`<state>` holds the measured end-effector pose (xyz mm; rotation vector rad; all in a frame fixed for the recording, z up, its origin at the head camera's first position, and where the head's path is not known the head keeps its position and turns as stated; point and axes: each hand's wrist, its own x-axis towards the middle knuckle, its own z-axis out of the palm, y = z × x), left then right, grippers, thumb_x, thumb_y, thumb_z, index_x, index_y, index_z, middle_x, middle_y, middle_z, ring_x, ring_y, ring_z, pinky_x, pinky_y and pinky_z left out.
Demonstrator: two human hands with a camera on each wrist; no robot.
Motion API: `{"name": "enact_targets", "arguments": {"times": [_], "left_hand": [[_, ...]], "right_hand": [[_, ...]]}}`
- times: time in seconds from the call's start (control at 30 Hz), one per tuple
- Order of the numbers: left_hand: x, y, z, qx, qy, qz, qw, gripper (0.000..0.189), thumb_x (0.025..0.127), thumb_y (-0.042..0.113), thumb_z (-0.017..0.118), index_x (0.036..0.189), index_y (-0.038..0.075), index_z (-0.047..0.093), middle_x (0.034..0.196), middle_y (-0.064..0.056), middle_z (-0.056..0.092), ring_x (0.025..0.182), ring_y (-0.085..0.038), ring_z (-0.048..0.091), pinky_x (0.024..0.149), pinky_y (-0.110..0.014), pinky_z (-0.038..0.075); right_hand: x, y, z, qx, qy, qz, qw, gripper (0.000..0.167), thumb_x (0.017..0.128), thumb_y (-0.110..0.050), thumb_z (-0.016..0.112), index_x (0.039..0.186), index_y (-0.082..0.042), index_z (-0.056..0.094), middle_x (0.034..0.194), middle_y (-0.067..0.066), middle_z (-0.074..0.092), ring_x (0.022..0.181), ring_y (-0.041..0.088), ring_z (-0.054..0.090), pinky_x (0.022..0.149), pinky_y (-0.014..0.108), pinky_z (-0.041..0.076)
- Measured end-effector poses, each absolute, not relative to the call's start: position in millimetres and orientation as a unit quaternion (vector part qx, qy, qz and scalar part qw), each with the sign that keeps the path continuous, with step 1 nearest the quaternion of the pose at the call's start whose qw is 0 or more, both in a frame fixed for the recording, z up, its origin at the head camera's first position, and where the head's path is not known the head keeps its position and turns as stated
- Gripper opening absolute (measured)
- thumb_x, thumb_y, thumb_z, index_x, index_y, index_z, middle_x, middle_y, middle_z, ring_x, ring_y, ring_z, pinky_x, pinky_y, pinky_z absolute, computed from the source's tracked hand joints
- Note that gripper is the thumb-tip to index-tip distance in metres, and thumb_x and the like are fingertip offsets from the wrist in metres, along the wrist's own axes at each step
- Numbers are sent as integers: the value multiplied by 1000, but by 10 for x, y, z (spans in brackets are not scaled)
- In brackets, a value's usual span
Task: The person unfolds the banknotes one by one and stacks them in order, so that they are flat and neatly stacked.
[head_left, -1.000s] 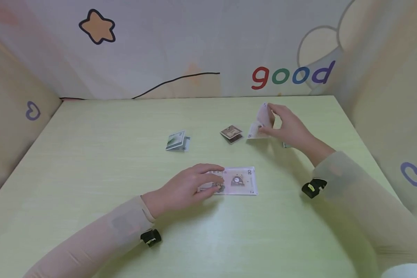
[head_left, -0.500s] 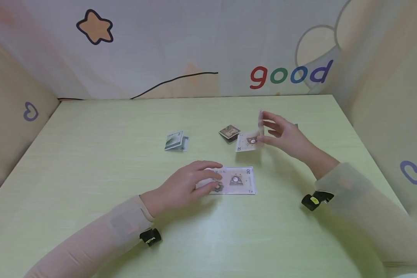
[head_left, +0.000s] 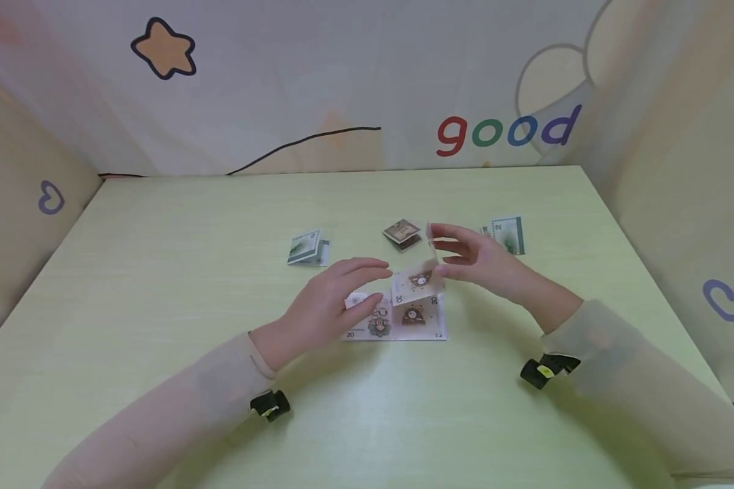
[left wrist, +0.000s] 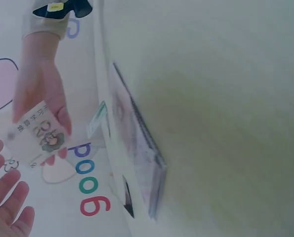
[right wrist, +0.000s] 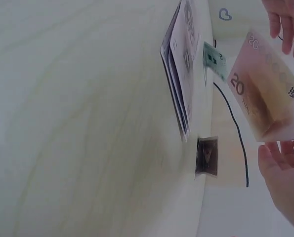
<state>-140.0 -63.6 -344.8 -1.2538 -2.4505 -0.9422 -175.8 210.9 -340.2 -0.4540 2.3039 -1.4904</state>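
The creased pink 20 note [head_left: 417, 282] is up in the air in front of you, over the far right part of a stack of pink notes [head_left: 411, 320], and both wrist views show a gap between the two. It is bent, one part rising near your fingers and the other spreading out to the left; the right wrist view shows "20" and "YUAN" printed on it. Your right hand [head_left: 486, 261] has the note in its grip, pinched at the edge between thumb and fingers. Your left hand [head_left: 327, 299] has its grip released, fingers loosely extended above the left part of the stack and near the note's left edge, with nothing held. The stack lies flat on the pale green table [head_left: 355, 421], and from the side you can make out several layers at its edge. Beyond it, a folded green note [head_left: 308, 248] sits to the left, partly sprung open, and a small folded brown note [head_left: 402, 234] sits near the middle. Another green note [head_left: 509, 234] lies to the right, partly hidden behind your right hand. You wear pale sleeves [head_left: 636, 394], with a black device [head_left: 271, 405] at each wrist. The back wall [head_left: 281, 81] bears an orange star [head_left: 164, 47] and the coloured word "good" [head_left: 494, 132].
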Motion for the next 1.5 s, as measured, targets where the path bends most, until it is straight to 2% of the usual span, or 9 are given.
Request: {"name": "enact_targets", "arguments": {"times": [0.17, 0.27, 0.4, 0.57, 0.8, 0.93, 1.1, 1.3, 1.5], "left_hand": [[-1469, -565, -3376, -426, -830, -335, 131, 48, 86, 13, 67, 131, 6, 52, 131, -7, 52, 122, -18, 46, 100, -28, 38], [-1508, -510, -3338, -432, -833, -323, 125, 50, 87, 15, 66, 134, 7, 50, 135, -6, 49, 125, -18, 43, 102, -28, 35], [-1537, -459, -3296, -439, -836, -311, 106, 42, 89, 16, 64, 129, 8, 55, 132, -5, 52, 123, -18, 45, 102, -27, 35], [-1548, -445, -3253, -442, -834, -320, 85, 28, 88, 13, 65, 115, 8, 65, 120, -4, 60, 116, -17, 50, 99, -27, 37], [-1551, -450, -3266, -445, -821, -348, 77, 12, 86, 8, 66, 98, 7, 70, 96, -1, 67, 92, -11, 60, 83, -22, 47], [-1550, -472, -3276, -414, -828, -368, 83, 12, 87, 8, 65, 98, 7, 70, 92, 0, 67, 82, -7, 59, 73, -19, 48], [-1538, -532, -3290, -347, -850, -387, 86, 13, 88, 8, 65, 99, 6, 70, 93, -2, 67, 74, -9, 58, 65, -18, 49], [-1556, -610, -3354, -274, -856, -434, 65, 14, 88, 6, 63, 101, 4, 69, 96, -5, 67, 73, -12, 58, 63, -22, 51], [-1566, -671, -3424, -228, -849, -476, 20, 13, 88, 6, 63, 101, 4, 66, 97, -5, 65, 82, -15, 58, 69, -26, 52]], "right_hand": [[-1717, 2044, -3470, -195, 793, -533, 219, 66, 89, -13, 63, 146, -7, 29, 148, 10, 32, 133, 30, 32, 100, 43, 36], [-1689, 2013, -3489, -216, 786, -527, 240, 65, 89, -13, 63, 145, -7, 30, 147, 11, 32, 133, 31, 33, 100, 44, 36], [-1659, 1979, -3495, -239, 779, -517, 262, 66, 89, -16, 63, 145, -6, 30, 148, 12, 31, 132, 30, 35, 99, 43, 38], [-1646, 1950, -3490, -260, 768, -512, 283, 66, 89, -19, 64, 145, -5, 30, 146, 12, 35, 130, 30, 38, 99, 42, 39], [-1627, 1930, -3490, -257, 777, -493, 296, 67, 89, -27, 63, 145, -9, 31, 146, 9, 36, 131, 28, 36, 100, 46, 37], [-1621, 1951, -3501, -263, 789, -479, 279, 68, 89, -29, 64, 145, -8, 31, 144, 9, 38, 131, 28, 36, 101, 46, 36], [-1618, 2000, -3542, -254, 799, -471, 276, 68, 88, -26, 66, 143, -4, 33, 136, 11, 47, 118, 26, 49, 97, 39, 42], [-1593, 2085, -3567, -249, 804, -459, 287, 48, 91, -19, 61, 133, -1, 47, 120, 8, 58, 97, 22, 55, 86, 31, 46], [-1596, 2145, -3565, -249, 817, -448, 266, 35, 93, -18, 59, 124, -3, 56, 112, 6, 62, 93, 22, 53, 78, 28, 44]]}}
